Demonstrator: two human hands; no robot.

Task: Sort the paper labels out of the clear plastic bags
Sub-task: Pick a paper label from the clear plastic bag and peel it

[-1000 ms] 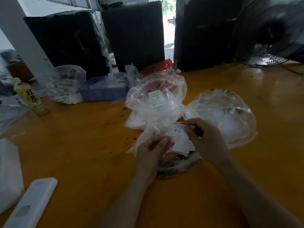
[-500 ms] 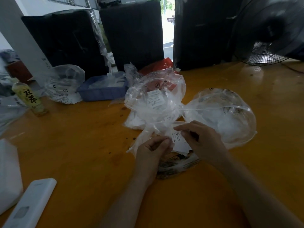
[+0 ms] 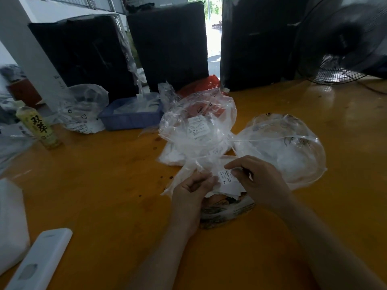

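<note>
At centre of orange surface [image 3: 104, 195]: left hand [image 3: 188, 191] pinches clear plastic bag [image 3: 188, 170], fingers curled on film; right hand [image 3: 259, 181] pinches white "XL" paper label [image 3: 225, 180] between thumb and forefinger. More bags just behind; blue tray [image 3: 129, 120] further back.

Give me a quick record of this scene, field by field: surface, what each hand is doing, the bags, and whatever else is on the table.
surface: orange table
left hand: pinches clear plastic bag
right hand: pinches paper label marked XL
other bags: two puffed clear bags behind the hands
left side: drink bottle, blue tray
back right: fan
</note>
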